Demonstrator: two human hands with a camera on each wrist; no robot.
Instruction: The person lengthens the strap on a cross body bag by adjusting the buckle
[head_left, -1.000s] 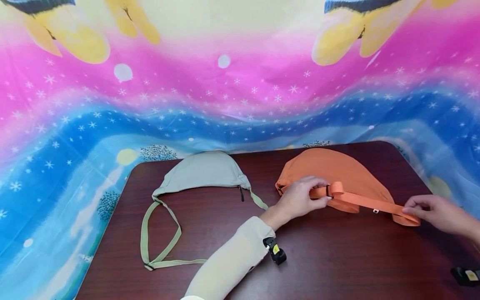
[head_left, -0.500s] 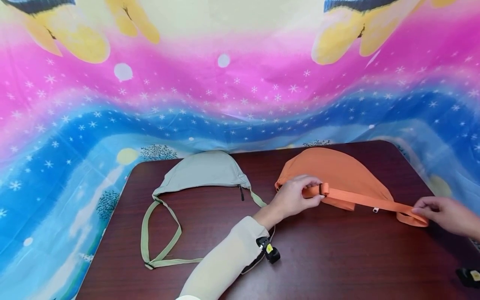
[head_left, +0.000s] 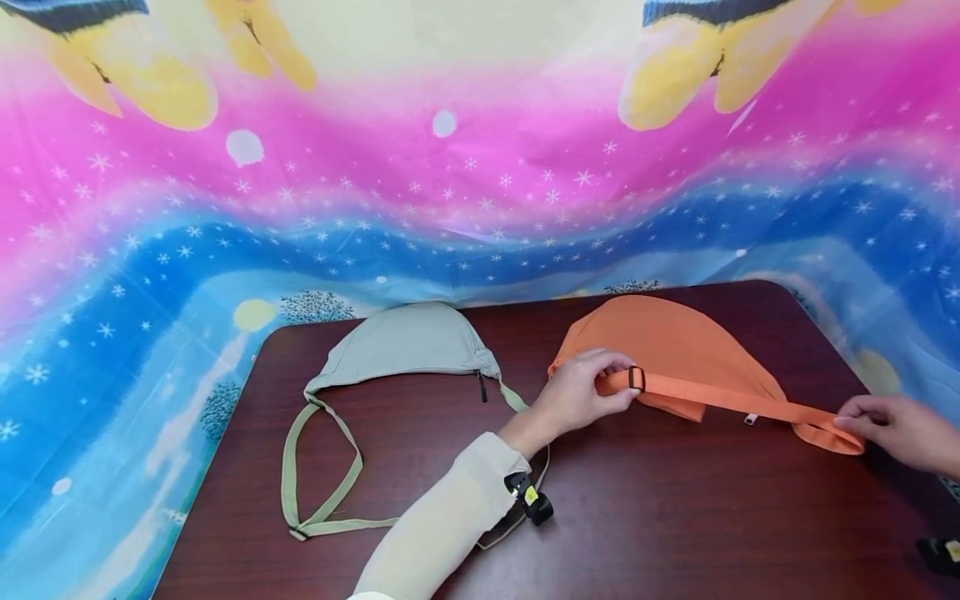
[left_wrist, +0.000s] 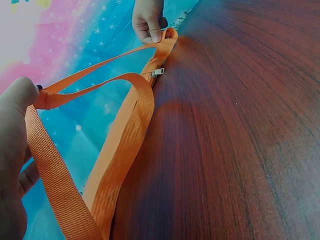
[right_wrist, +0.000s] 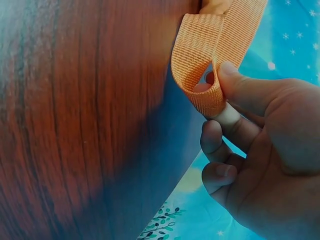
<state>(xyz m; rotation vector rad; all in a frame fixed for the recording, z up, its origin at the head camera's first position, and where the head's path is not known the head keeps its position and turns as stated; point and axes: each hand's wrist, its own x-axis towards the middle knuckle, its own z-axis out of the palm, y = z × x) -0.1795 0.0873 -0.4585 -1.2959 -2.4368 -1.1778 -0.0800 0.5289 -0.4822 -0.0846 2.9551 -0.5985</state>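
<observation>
An orange half-moon bag (head_left: 660, 333) lies at the right of the table, its strap (head_left: 720, 393) raised along its near side. My left hand (head_left: 577, 392) pinches the strap beside a dark slide buckle (head_left: 637, 378). At the strap's other end my right hand (head_left: 888, 425) pinches a folded loop; in the right wrist view, thumb and forefinger grip that webbing loop (right_wrist: 197, 65). The strap runs nearly straight between the hands in the head view. Seen from the left wrist, a slack strand (left_wrist: 140, 100) hangs below it, near a metal zip pull (left_wrist: 158, 72).
A pale grey-green bag (head_left: 408, 342) lies at the left, its light green strap (head_left: 288, 467) looped toward the near side, partly under my left sleeve (head_left: 450, 517). The dark wooden table (head_left: 660, 533) meets a patterned cloth (head_left: 480, 183) behind.
Both hands have moved apart, the left leftward and the right rightward. The small strap loop beside the buckle has been pulled flat, and the strap between the hands is longer.
</observation>
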